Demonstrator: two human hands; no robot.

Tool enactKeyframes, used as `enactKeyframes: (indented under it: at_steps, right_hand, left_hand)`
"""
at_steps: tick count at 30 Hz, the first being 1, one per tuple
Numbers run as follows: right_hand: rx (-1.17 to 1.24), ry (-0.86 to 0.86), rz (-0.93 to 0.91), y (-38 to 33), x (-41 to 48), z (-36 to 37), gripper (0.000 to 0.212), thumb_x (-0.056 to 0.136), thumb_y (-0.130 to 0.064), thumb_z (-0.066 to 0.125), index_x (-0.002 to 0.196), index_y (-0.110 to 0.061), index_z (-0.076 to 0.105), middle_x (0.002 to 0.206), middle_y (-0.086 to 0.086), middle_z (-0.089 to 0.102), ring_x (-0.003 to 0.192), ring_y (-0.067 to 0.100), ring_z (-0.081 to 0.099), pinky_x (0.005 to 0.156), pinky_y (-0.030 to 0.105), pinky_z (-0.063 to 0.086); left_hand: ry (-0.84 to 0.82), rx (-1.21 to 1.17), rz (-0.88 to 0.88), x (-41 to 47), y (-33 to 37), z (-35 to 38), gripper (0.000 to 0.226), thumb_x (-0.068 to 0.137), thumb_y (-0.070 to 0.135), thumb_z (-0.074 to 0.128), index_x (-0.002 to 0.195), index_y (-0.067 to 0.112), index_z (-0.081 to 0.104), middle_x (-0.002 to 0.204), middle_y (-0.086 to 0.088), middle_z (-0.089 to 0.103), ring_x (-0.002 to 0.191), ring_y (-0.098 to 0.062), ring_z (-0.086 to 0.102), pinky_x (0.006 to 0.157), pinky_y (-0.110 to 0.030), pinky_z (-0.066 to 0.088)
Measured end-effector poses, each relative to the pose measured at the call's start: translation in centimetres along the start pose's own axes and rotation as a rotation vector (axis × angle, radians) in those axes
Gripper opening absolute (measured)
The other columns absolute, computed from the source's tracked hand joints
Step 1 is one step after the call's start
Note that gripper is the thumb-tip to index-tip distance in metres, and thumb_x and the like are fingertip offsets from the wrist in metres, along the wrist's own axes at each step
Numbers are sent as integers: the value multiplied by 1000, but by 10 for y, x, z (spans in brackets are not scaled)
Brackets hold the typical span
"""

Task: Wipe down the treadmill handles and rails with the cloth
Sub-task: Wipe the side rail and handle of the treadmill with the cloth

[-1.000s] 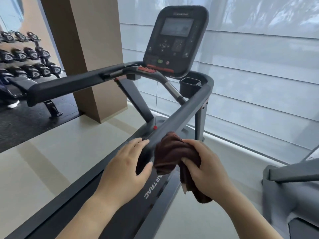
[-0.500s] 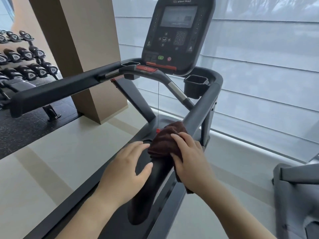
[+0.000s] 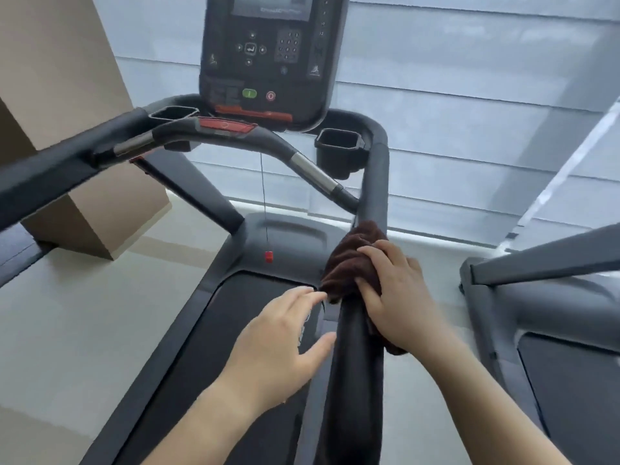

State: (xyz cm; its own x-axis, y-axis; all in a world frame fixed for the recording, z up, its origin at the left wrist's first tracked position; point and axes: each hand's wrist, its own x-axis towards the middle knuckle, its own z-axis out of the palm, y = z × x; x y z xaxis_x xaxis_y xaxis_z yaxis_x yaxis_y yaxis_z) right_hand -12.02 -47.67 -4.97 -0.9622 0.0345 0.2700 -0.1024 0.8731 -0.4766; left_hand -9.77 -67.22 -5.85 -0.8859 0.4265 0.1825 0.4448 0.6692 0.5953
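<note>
A dark brown cloth point(image 3: 349, 260) is wrapped over the treadmill's right rail point(image 3: 374, 186), about halfway along it. My right hand point(image 3: 396, 293) presses the cloth onto the rail, fingers curled around it. My left hand point(image 3: 285, 344) hovers just left of the same rail, fingers spread, holding nothing; its thumb is close to the rail. The left rail point(image 3: 50, 176) runs off to the left edge. A curved front handle point(image 3: 268, 142) with metal grip sections crosses below the console point(image 3: 268, 58).
A red safety clip point(image 3: 268, 256) hangs on a cord from the console above the belt point(image 3: 235, 330). A cup holder point(image 3: 339, 146) sits by the right rail's far end. A tan pillar point(image 3: 67, 95) stands left, another treadmill point(image 3: 543, 297) right, window blinds behind.
My right hand has slid the cloth forward up the right rail toward the console. My left hand has come off the rail and followed alongside. The view has turned right and closer.
</note>
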Motion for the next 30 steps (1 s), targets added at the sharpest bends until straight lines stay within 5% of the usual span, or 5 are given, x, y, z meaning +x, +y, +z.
enactKeyframes:
  at_steps: [7,14,30]
  right_hand:
    - [-59,-13,361,-61,-57,-6,46,87,-32,53,131,-33,40,143,-5,33,123,27,36,96,52,40]
    - [-178,-11,641,-97,-49,8,55,81,-57,49,132,-40,35,149,-11,24,129,23,31,90,50,37]
    - [-154,117,732,-61,22,23,51,83,-38,61,132,-34,46,146,-2,40,119,27,47,86,45,44]
  left_hand:
    - [-266,55,211,42,-16,-84,47,87,46,50,131,32,41,137,17,44,125,-3,39,98,-23,39]
    - [-386,58,267,73,-12,-126,44,87,41,51,129,30,44,137,13,44,124,-8,42,98,-32,43]
    - [-559,199,480,209,-32,-67,42,87,36,49,128,30,44,136,12,44,122,-10,43,84,-25,42]
